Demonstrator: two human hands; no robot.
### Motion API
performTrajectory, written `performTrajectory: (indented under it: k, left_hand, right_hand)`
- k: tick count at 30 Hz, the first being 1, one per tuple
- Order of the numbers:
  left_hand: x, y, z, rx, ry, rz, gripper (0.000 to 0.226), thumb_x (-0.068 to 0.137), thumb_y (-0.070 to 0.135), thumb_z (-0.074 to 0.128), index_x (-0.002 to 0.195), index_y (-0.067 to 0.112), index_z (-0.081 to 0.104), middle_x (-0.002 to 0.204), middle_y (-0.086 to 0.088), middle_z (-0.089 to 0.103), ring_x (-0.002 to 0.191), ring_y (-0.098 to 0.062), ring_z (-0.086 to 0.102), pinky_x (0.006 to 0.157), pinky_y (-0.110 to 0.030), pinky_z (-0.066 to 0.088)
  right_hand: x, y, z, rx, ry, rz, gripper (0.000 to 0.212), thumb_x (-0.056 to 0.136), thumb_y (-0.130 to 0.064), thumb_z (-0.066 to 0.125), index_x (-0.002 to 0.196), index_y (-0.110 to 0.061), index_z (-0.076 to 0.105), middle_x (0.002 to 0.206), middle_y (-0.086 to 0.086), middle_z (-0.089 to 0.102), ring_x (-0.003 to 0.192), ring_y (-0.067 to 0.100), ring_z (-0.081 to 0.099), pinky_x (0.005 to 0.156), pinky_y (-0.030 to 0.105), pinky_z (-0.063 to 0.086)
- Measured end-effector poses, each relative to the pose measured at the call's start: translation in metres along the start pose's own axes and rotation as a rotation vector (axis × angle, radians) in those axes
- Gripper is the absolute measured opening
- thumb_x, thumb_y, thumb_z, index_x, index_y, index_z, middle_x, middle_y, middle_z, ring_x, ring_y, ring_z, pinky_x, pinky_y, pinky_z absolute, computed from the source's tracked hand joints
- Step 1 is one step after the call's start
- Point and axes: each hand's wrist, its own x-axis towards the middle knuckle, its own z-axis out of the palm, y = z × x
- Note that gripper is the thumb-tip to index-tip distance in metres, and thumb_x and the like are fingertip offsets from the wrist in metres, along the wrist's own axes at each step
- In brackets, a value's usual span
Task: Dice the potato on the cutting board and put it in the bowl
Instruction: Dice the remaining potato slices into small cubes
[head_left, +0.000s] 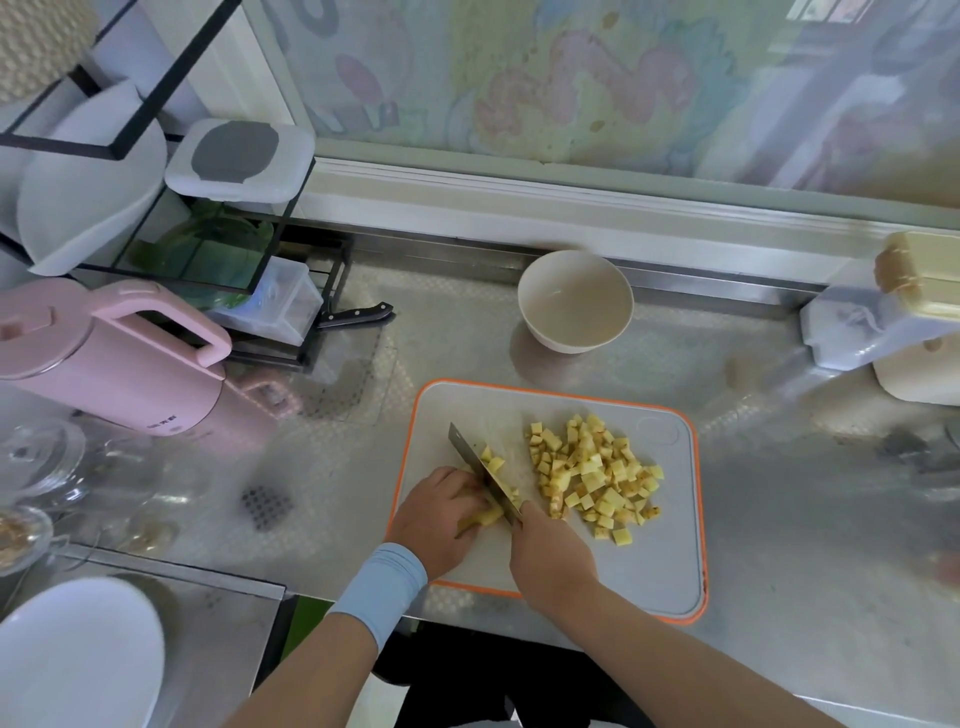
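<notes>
Left hand (436, 514) holds the last potato strips (485, 518), right hand (550, 556) grips the knife (480, 465); I think few cuts remain, then the bowl (575, 332).

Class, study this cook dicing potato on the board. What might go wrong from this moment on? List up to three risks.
1. The left hand holds the potato strips right against the knife blade; a slip might nick a finger.
2. The bowl stands apart behind the cutting board, so cubes from the diced pile may spill on the counter in transfer.
</notes>
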Motion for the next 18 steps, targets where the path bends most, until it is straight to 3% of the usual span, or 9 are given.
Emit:
performTrajectory:
  k: [5,9,13,16,18]
  left_hand:
    - [-0.011,-0.001,0.006,-0.025,0.062,-0.094,0.019,0.078,0.037,0.060,0.086,0.026,0.073,0.101,0.007,0.060,0.102,-0.018,0.046,0.087,-0.027,0.045]
    - [-0.010,-0.001,0.007,-0.023,0.058,-0.155,0.012,0.074,0.034,0.068,0.084,0.030,0.073,0.100,0.010,0.061,0.100,-0.017,0.045,0.086,-0.026,0.040]
    - [-0.011,-0.001,0.008,-0.009,0.064,-0.149,0.012,0.073,0.033,0.071,0.083,0.029,0.073,0.097,0.010,0.062,0.098,-0.015,0.043,0.084,-0.025,0.038]
    - [-0.013,-0.002,0.010,-0.050,0.083,-0.154,0.014,0.074,0.039,0.063,0.079,0.029,0.073,0.093,0.009,0.062,0.096,-0.014,0.046,0.082,-0.027,0.043]
    - [-0.013,-0.002,0.010,-0.088,0.106,-0.161,0.018,0.074,0.041,0.061,0.075,0.028,0.073,0.090,0.010,0.063,0.095,-0.014,0.049,0.082,-0.027,0.044]
  right_hand:
    - [0.002,-0.001,-0.011,0.013,0.013,0.014,0.020,0.101,-0.018,0.036,0.112,-0.014,0.052,0.090,0.000,0.049,0.081,0.023,0.053,0.065,0.033,0.040]
    - [-0.001,-0.002,-0.020,0.055,0.066,0.054,0.010,0.101,-0.023,0.040,0.101,-0.019,0.048,0.095,0.005,0.063,0.091,0.028,0.061,0.067,0.033,0.047]
    - [-0.011,-0.004,-0.021,0.034,0.136,0.005,0.007,0.099,-0.020,0.042,0.092,-0.021,0.041,0.076,-0.003,0.049,0.080,0.024,0.059,0.058,0.030,0.038]
    - [-0.017,-0.008,-0.019,-0.040,0.101,-0.022,0.010,0.096,-0.014,0.042,0.101,-0.015,0.051,0.072,-0.006,0.033,0.060,0.013,0.037,0.049,0.026,0.026]
    - [-0.019,-0.010,-0.016,-0.051,0.069,-0.019,0.017,0.093,-0.010,0.044,0.107,-0.014,0.052,0.080,-0.004,0.039,0.069,0.018,0.048,0.053,0.029,0.033]
